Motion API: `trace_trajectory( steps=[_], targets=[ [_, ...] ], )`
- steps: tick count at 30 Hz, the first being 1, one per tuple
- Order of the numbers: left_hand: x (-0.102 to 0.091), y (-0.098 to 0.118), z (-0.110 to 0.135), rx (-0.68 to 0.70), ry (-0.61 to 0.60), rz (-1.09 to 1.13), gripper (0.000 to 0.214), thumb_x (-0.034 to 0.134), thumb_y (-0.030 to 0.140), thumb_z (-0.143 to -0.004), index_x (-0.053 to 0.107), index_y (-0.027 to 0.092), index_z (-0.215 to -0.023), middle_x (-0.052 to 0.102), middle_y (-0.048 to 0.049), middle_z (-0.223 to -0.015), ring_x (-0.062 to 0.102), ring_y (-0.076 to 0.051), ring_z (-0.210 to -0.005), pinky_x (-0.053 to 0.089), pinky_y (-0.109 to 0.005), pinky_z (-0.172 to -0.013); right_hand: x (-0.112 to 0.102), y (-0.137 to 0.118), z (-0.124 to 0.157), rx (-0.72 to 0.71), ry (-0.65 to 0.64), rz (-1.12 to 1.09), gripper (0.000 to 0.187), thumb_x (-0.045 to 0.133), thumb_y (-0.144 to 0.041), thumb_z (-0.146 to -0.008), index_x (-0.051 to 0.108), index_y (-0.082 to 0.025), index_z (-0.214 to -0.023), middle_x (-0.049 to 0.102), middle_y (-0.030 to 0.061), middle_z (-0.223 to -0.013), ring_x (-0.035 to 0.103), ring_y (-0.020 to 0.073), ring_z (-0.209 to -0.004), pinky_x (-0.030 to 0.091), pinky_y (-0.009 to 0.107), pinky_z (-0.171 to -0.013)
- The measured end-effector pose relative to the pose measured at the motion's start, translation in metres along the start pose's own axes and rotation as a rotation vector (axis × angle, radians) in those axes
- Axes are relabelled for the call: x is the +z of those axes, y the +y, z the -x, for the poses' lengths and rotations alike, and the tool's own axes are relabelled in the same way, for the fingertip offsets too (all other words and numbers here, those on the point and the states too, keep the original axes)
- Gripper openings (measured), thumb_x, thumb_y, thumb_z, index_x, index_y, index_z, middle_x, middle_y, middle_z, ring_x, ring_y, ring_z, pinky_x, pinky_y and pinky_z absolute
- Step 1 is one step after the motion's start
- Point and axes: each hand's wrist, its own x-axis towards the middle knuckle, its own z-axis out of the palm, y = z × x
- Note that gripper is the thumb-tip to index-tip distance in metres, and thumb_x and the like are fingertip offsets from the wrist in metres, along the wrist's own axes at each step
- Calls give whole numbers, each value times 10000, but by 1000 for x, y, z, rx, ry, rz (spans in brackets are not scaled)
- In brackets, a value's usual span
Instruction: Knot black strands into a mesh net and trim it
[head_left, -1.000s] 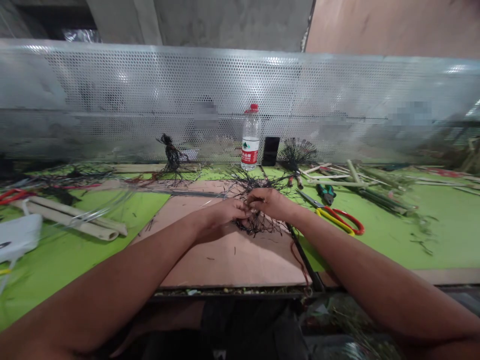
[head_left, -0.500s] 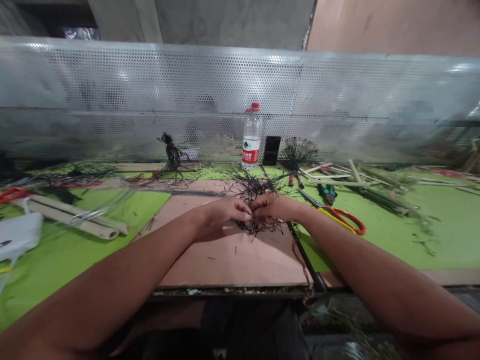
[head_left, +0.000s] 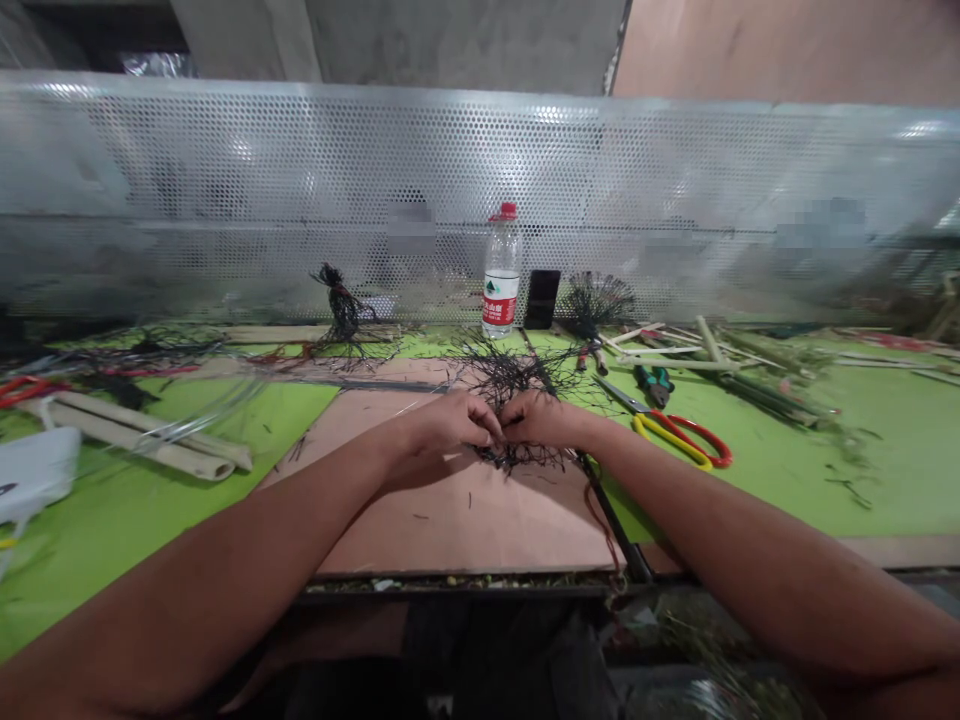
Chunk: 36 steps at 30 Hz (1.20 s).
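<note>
A tangled bundle of thin dark wire-like strands [head_left: 517,372] spreads out under and behind my hands, on a pinkish-brown board [head_left: 450,520]. My left hand [head_left: 461,420] is closed, thumb and fingers pinched at the near middle of the bundle. Against it, my right hand [head_left: 536,418] is closed too, its fingertips on the same strands. The fingertips of both hands meet, and the exact spot they grip is hidden. Loose dark ends stick out below the hands and beyond them.
To the right lie red-and-yellow-handled scissors [head_left: 679,435] and pliers [head_left: 656,387]. Behind stand a water bottle [head_left: 501,280], a dark phone [head_left: 541,300] and another dark strand bundle [head_left: 343,305]. Pale tubes [head_left: 150,435] lie left. A perforated metal screen [head_left: 300,200] closes the back.
My left fingers have curled in a little more, the thumb less stretched out. Both hands stay at the same place on the strands.
</note>
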Motion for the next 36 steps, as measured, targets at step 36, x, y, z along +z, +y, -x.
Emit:
trace_trajectory(
  steps=[36],
  targets=[
    [23,-6,2,504,487,-476,142,476,96,-836,605,154,-822,582,-43,-788,528,-155,-802,424,-265,-733,-4,6,7,146,-76,-513,166,540,-296,-808,627,-183,-893,613,-15,-648,538,104,-519,428,222,-490]
  ],
)
